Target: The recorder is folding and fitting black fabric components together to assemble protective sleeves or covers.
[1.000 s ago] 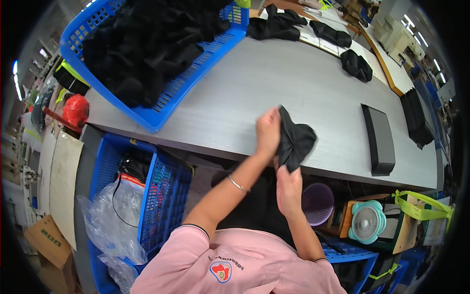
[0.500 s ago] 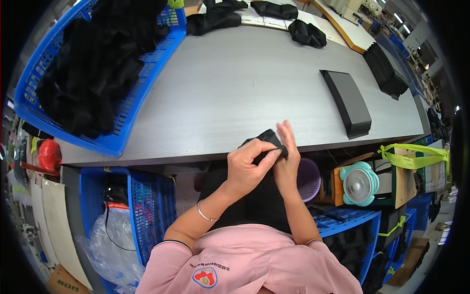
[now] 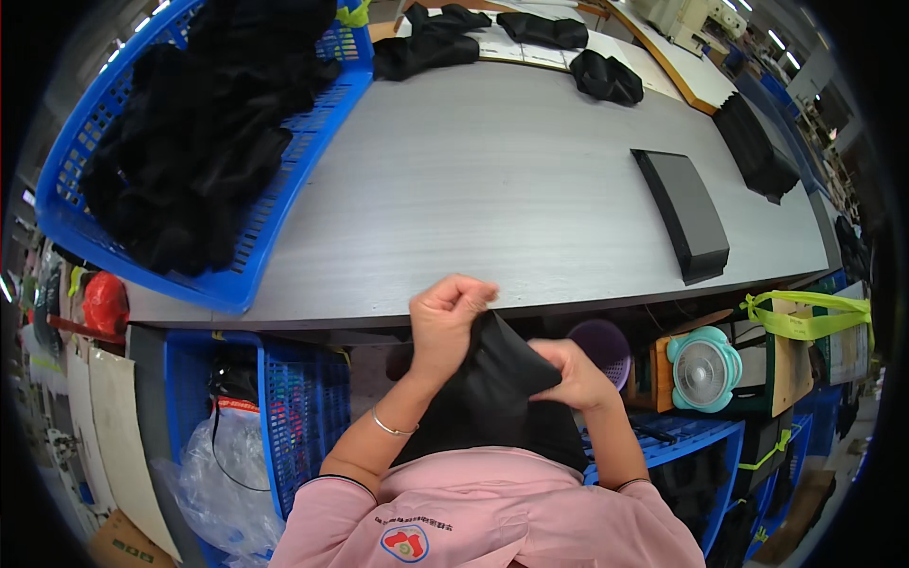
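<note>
A black fabric piece (image 3: 507, 364) is stretched between my two hands, in front of my lap and just short of the table's near edge. My left hand (image 3: 447, 317) is closed at the cloth's upper left corner, its thumb and fingertips pinched together. Whether a thread is also between those fingertips is too small to tell. On the other side, my right hand (image 3: 573, 374) grips the cloth's right edge between thumb and fingers. The lower part of the cloth blends into my dark clothing.
The grey table (image 3: 454, 189) carries a blue basket (image 3: 256, 256) heaped with black cloth at left. A curved black piece (image 3: 684, 213) and a stack of black pieces (image 3: 755, 147) lie at right. Below stand a blue crate (image 3: 308, 407), a small fan (image 3: 704, 369) and a purple basket (image 3: 606, 346).
My hands have moved apart and down from above the table edge. The cloth, bunched between my fingers before, now hangs spread out toward my lap.
</note>
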{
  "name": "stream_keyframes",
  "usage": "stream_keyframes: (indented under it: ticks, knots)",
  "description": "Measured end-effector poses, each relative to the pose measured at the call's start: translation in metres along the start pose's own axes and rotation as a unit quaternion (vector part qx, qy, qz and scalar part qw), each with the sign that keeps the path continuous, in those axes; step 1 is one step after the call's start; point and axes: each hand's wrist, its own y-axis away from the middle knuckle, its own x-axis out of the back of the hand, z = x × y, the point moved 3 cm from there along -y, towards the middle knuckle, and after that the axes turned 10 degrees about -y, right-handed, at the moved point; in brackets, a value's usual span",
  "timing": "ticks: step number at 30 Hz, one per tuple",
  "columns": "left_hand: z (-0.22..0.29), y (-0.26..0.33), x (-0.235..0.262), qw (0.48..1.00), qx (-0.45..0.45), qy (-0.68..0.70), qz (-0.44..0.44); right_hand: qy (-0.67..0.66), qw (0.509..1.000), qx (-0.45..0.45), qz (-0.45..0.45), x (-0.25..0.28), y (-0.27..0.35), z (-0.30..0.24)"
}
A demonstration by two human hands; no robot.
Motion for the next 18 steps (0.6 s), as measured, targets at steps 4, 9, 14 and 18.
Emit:
stream_keyframes:
  ticks: [4,9,14,18]
  knots:
    - [-0.012,-0.014,0.007,0.984,0.143,0.024,-0.103,0.095,0.993,-0.074,-0.012,-0.009,0.018,0.000]
    - [-0.029,0.006,-0.011,0.870,0.299,0.280,-0.273,-0.082,0.976,0.029,0.199,0.031,-0.004,-0.020]
    - [-0.048,0.028,-0.012,0.828,0.348,0.288,-0.333,-0.021,0.962,0.133,0.239,0.021,-0.035,-0.010]
    - [-0.067,0.048,-0.029,0.873,0.092,0.134,-0.461,0.469,0.823,0.258,0.191,0.003,-0.040,-0.001]
